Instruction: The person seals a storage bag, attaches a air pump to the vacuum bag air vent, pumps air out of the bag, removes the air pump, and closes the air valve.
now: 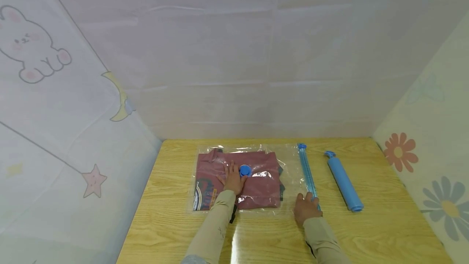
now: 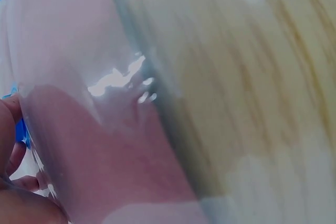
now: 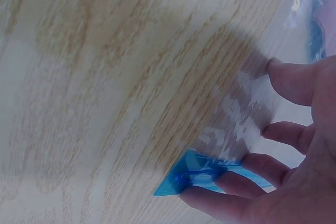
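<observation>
A clear plastic vacuum storage bag point(image 1: 291, 170) lies on the table with a folded dark red garment point(image 1: 260, 192) inside. My left hand point(image 1: 233, 180) rests on top of the bag, fingers spread, beside its round blue valve point(image 1: 245, 170). At the bag's right end runs a blue zip strip point(image 1: 305, 166) with a blue slider point(image 1: 302, 146) at its far end. My right hand point(image 1: 307, 209) is at the near end of that strip. In the right wrist view its spread fingers point(image 3: 202, 203) touch the blue corner point(image 3: 184, 174) and the clear plastic.
A blue hand pump point(image 1: 344, 182) lies to the right of the bag, its handle pointing away. The wooden table point(image 1: 271, 243) meets a plain back wall point(image 1: 256, 105). Patterned side walls point(image 1: 55, 133) stand left and right.
</observation>
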The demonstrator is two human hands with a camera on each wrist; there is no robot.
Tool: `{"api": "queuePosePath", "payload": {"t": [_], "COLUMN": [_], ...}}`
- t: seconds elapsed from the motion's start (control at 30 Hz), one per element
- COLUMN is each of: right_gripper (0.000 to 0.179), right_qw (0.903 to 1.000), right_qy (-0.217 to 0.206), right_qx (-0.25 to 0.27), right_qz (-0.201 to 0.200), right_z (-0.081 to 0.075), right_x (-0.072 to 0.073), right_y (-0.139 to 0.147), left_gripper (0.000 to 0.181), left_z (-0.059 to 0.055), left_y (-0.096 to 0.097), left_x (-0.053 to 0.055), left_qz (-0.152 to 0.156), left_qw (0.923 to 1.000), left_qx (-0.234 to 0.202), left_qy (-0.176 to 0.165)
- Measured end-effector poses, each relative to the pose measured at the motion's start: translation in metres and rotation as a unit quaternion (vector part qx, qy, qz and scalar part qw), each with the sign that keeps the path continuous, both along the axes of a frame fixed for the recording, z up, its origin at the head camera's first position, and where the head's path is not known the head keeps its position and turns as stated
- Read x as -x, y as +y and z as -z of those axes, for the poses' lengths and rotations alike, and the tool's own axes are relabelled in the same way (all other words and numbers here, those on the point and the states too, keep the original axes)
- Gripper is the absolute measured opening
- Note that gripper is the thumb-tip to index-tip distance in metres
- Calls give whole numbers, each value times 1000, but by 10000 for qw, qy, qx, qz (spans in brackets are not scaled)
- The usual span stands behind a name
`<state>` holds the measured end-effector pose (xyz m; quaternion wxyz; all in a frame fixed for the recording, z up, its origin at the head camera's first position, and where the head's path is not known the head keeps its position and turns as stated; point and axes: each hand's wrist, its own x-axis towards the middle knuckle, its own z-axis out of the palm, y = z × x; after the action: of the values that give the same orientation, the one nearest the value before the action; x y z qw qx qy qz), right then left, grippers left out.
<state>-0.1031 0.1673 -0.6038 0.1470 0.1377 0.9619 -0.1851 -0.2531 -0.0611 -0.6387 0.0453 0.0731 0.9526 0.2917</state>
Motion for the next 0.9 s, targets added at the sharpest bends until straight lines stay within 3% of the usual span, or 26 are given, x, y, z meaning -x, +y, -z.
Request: {"api": "queuePosePath", "payload": {"t": [0.3, 0.6, 0.9], "right_gripper": [47, 46, 48], "right_qw": [10000, 9999, 9999], "right_qy": [-14, 54, 120], "right_qx": [-42, -85, -63], "right_qz": [-38, -37, -16], "right_z": [0, 9, 7], "right_x": [1, 1, 0], "right_y": [1, 3, 2], "left_gripper": [54, 51, 51], "left_z": [0, -4, 1], "left_y": [-1, -4, -4], "left_x": [0, -3, -2], "left_qz": [167, 430, 341], "left_qw": [9997, 9982, 9989], "left_qx": [170, 369, 309], "left_qy": [42, -180, -102]}}
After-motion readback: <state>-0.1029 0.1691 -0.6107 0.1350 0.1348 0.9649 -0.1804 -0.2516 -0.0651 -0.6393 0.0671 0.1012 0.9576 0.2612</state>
